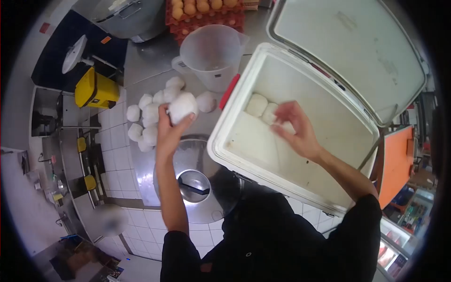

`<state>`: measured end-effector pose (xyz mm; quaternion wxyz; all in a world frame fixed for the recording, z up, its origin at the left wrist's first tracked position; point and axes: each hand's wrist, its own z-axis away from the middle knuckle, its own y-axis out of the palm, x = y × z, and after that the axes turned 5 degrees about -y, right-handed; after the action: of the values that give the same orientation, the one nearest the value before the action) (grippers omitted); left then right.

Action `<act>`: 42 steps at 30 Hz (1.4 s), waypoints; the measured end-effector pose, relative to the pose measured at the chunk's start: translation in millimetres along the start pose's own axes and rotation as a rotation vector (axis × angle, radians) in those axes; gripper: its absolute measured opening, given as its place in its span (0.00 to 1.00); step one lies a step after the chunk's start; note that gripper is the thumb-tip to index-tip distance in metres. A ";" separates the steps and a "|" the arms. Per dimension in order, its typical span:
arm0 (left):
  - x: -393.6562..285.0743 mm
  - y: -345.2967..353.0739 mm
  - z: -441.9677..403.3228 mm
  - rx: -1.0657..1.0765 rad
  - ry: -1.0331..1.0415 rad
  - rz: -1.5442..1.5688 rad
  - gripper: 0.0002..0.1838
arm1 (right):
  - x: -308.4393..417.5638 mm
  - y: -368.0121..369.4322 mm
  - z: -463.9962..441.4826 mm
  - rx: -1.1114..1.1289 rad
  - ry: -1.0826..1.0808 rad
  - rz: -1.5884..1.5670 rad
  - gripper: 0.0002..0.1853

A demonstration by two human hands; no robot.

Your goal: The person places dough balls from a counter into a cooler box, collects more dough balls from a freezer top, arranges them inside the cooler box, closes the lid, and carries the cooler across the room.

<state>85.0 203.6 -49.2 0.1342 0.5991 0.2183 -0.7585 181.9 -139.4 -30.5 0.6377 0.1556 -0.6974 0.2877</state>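
My left hand (170,134) is wrapped around a white dough ball (183,107), raised over the steel counter. Below and beside it, several similar dough balls (150,114) lie grouped on the metal, with a slightly darker ball (206,101) to the right. My right hand (298,131) is inside the open white cooler (268,160), its fingers bent and apart, slightly blurred. Against the cooler's far left corner sit pale balls (257,105), right by those fingertips. The fingers partly hide the nearest one, and no ball is visibly gripped there.
A clear plastic jug (211,54) stands between the cooler and red trays of eggs (202,7). The cooler's lid (347,51) is raised behind it. A large metal pot (127,19) is at the back left. Near me, a round steel lid (192,160) lies on the counter.
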 end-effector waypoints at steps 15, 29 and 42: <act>49.4 -75.0 -42.4 -0.223 -0.041 -0.274 0.42 | -122.1 -50.1 48.4 -0.690 1.049 -0.223 0.56; 228.0 -71.0 -55.8 -0.230 -0.116 -1.322 0.47 | -215.6 -46.2 82.6 -0.940 0.912 -0.039 0.48; -71.3 10.8 36.1 -0.283 0.451 -0.726 0.37 | 79.4 -25.0 0.7 0.103 0.237 -0.315 0.38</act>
<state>76.9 172.3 24.7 -0.1109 0.6097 0.5400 -0.5696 184.9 -147.5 52.3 0.7436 0.2603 -0.5689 0.2358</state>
